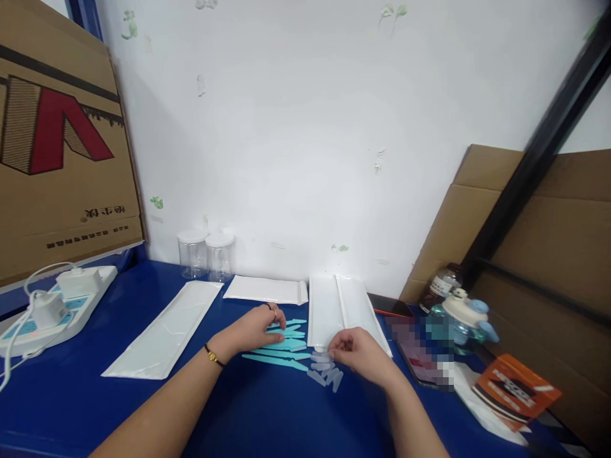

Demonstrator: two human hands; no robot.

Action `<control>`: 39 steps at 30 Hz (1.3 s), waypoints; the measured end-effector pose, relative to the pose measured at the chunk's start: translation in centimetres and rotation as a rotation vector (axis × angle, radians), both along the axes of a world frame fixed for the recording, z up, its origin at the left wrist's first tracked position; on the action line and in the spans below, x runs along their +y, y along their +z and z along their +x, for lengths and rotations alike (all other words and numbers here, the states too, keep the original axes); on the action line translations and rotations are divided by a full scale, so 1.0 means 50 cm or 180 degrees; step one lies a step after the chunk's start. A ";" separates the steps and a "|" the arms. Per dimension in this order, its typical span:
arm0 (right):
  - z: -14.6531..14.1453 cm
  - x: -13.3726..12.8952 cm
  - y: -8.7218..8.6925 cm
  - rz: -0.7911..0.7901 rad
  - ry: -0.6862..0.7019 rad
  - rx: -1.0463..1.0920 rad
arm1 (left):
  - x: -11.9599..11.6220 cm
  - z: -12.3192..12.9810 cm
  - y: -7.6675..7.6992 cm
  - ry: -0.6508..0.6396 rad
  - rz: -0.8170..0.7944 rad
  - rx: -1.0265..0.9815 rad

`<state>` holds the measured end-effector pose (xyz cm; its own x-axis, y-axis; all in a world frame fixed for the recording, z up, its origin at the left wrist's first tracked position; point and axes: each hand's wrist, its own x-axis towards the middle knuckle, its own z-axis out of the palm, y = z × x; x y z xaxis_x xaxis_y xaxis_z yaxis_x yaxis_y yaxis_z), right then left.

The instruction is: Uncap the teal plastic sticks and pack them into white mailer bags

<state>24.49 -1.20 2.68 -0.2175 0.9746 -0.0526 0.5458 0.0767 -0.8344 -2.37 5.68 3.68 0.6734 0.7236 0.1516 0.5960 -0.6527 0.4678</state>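
Several slim turquoise plastic tools with tapered handles, like eyebrow razors, lie in a row on the blue table. My left hand is over the far ones, thumb and forefinger apart; whether it touches them I cannot tell. Just right of the tools lies a loose group of small translucent plastic sleeves. At the far edge of that group my right hand has its thumb and fingertips pinched together. What is between them, if anything, is too small to make out. White padded envelopes lie just beyond this hand.
Another white envelope lies to the left, and one at the back. Two clear jars stand by the wall. A power strip sits far left. At right are a phone, a teal bottle and an orange packet.
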 end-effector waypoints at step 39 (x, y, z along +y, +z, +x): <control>-0.052 -0.015 0.002 0.0242 0.0246 0.0671 | -0.068 0.030 0.044 -0.0350 -0.0314 0.0226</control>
